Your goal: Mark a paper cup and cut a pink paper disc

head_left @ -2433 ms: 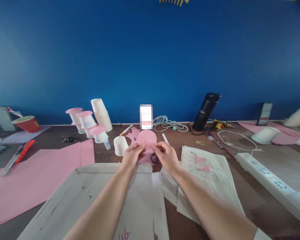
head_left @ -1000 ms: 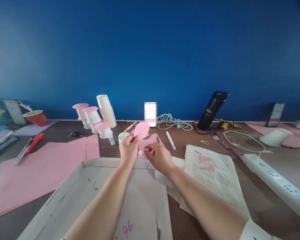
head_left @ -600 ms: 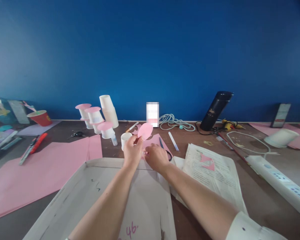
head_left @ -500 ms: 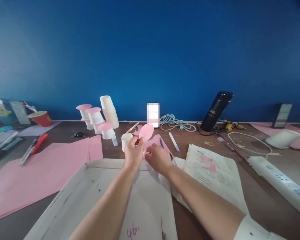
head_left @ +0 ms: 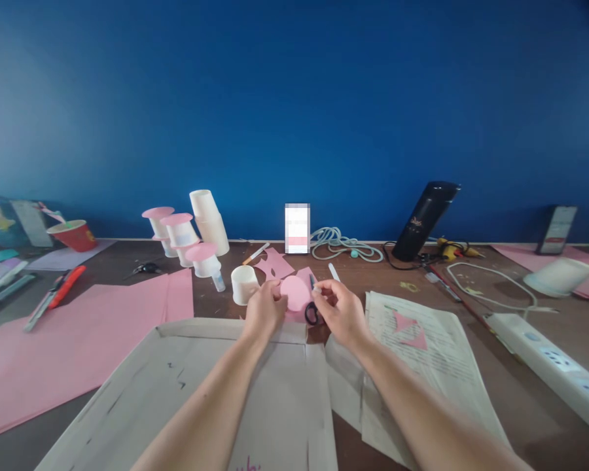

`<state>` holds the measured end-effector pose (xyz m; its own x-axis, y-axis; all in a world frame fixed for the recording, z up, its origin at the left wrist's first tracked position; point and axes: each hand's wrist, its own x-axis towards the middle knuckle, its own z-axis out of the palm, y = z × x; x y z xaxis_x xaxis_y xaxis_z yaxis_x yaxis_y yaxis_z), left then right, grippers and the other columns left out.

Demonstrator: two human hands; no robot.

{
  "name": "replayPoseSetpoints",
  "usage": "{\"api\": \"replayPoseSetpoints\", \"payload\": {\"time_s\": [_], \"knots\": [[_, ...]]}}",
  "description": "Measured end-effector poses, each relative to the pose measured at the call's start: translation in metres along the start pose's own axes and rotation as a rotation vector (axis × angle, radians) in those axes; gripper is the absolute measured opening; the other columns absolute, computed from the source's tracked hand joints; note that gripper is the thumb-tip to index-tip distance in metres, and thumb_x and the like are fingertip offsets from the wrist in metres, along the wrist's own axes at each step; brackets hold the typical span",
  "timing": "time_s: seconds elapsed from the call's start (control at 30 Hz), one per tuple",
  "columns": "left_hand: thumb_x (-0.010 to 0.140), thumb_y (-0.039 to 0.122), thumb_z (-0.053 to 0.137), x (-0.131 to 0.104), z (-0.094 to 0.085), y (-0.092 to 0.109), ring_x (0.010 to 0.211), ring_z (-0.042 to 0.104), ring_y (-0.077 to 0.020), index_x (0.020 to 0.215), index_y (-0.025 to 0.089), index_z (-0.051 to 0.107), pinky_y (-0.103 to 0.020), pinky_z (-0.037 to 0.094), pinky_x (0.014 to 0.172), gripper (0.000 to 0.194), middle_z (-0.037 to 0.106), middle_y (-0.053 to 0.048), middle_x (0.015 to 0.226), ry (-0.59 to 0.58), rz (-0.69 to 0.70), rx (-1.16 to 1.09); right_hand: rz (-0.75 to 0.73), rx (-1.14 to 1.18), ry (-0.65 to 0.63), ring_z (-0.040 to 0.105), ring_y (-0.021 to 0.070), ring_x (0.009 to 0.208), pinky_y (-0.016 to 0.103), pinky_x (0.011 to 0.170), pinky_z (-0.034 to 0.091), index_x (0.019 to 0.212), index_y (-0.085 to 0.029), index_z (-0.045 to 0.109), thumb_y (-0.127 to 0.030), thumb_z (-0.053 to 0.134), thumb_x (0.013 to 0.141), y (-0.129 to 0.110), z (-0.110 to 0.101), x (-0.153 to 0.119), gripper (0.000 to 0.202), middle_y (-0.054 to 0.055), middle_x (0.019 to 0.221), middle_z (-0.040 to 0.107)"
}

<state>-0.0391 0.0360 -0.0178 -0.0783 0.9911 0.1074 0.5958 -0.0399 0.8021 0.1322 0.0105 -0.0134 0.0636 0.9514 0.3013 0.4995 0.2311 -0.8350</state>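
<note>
A round pink paper disc (head_left: 295, 294) is pinched at its left edge by my left hand (head_left: 266, 307), its flat face turned toward me. My right hand (head_left: 341, 311) is closed in a pinch on something small and pale that I cannot make out, just right of the disc. Scissors with black handles (head_left: 312, 314) lie beside those fingertips, partly hidden. A white paper cup (head_left: 244, 285) stands left of my left hand. Farther left are stacked white cups topped with pink discs (head_left: 201, 252), and a glue stick or small tube (head_left: 218, 281) beside them.
A white box lid (head_left: 226, 386) lies under my forearms. Pink sheets (head_left: 103, 327) with a red box cutter (head_left: 67, 288) are at left. Printed paper with pink scraps (head_left: 422, 379), a power strip (head_left: 550, 356) and a black bottle (head_left: 425, 221) are at right. A phone (head_left: 297, 229) stands behind.
My right hand has moved apart from my left, to the right. The pink disc has come lower and turned its face toward me. The view has shifted slightly.
</note>
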Motion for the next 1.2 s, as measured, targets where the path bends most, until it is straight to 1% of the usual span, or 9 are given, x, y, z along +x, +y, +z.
{"api": "replayPoseSetpoints", "payload": {"time_s": [0.1,0.3,0.43,0.5,0.57,0.7,0.97,1.1,1.2], "knots": [[0.078,0.018,0.054,-0.003,-0.001,0.0,0.082,0.064,-0.0236,0.11,0.016,0.061,-0.032,0.044,0.072,0.033,0.07,-0.009,0.087,0.013,0.09,0.234,0.025,0.068,-0.024,0.061,0.0157,0.062,0.028,0.062,0.047,0.095,-0.021,0.063,-0.038,0.057,0.083,0.006,0.004,0.001,0.021,0.005,0.085,0.07],[0.088,0.027,0.044,-0.012,-0.008,0.003,0.081,0.064,-0.0252,0.114,0.018,0.057,-0.032,0.043,0.067,0.031,0.069,-0.01,0.089,-0.001,0.152,0.44,0.043,0.244,-0.07,0.059,0.0139,0.057,0.026,0.055,0.046,0.096,-0.021,0.064,-0.036,0.061,0.08,0.009,0.013,-0.001,0.022,0.003,0.079,0.068],[0.088,0.029,0.043,-0.017,-0.017,0.012,0.088,0.062,-0.0272,0.107,0.021,0.062,-0.033,0.043,0.064,0.028,0.065,-0.012,0.098,0.148,0.239,0.533,0.125,0.394,-0.107,0.055,0.0109,0.052,0.022,0.046,0.042,0.098,-0.021,0.067,-0.038,0.066,0.076,0.009,0.016,-0.001,0.028,0.0,0.075,0.063],[0.088,0.028,0.043,-0.019,-0.019,0.016,0.089,0.061,-0.0243,0.106,0.021,0.064,-0.032,0.044,0.069,0.028,0.065,-0.01,0.101,0.192,0.308,0.404,0.202,0.462,-0.134,0.05,0.0086,0.045,0.021,0.04,0.037,0.099,-0.019,0.067,-0.04,0.068,0.075,0.009,0.018,0.0,0.032,-0.002,0.065,0.059],[0.088,0.029,0.045,-0.019,-0.016,0.018,0.085,0.061,-0.0202,0.104,0.021,0.066,-0.031,0.045,0.074,0.027,0.067,-0.008,0.1,0.121,0.304,0.177,0.248,0.532,-0.156,0.044,0.0066,0.04,0.02,0.039,0.036,0.1,-0.018,0.067,-0.04,0.069,0.073,0.008,0.019,0.001,0.034,-0.005,0.058,0.056],[0.085,0.038,0.051,-0.017,-0.006,0.02,0.072,0.06,-0.0176,0.095,0.019,0.068,-0.029,0.047,0.067,0.028,0.068,-0.005,0.081,-0.155,0.1,-0.216,0.276,0.64,-0.195,0.047,0.0064,0.044,0.02,0.044,0.039,0.102,-0.018,0.069,-0.041,0.072,0.07,0.002,0.017,0.001,0.039,-0.005,0.057,0.056],[0.074,0.043,0.07,-0.016,-0.004,0.021,0.063,0.048,-0.0069,0.085,0.014,0.067,-0.017,0.04,0.052,0.031,0.057,-0.001,0.075,-0.451,-0.267,-0.931,0.231,0.634,-0.281,0.04,0.005,0.046,0.02,0.045,0.032,0.106,-0.021,0.07,-0.045,0.069,0.076,-0.006,0.009,0.0,0.038,-0.006,0.056,0.05],[0.074,0.037,0.073,-0.017,-0.004,0.019,0.059,0.047,-0.0049,0.083,0.014,0.065,-0.014,0.04,0.05,0.026,0.053,0.001,0.069,-0.517,-0.367,-1.099,0.245,0.622,-0.295,0.038,0.0062,0.046,0.021,0.046,0.029,0.107,-0.022,0.071,-0.045,0.069,0.076,-0.01,0.006,-0.001,0.039,-0.006,0.054,0.049],[0.076,0.038,0.071,-0.018,-0.005,0.021,0.059,0.049,-0.005,0.085,0.015,0.066,-0.015,0.041,0.052,0.026,0.055,0.001,0.07,-0.546,-0.327,-1.115,0.285,0.717,-0.341,0.037,0.0064,0.049,0.022,0.048,0.03,0.11,-0.023,0.069,-0.043,0.07,0.076,-0.011,0.004,-0.003,0.039,-0.006,0.057,0.049]]}}
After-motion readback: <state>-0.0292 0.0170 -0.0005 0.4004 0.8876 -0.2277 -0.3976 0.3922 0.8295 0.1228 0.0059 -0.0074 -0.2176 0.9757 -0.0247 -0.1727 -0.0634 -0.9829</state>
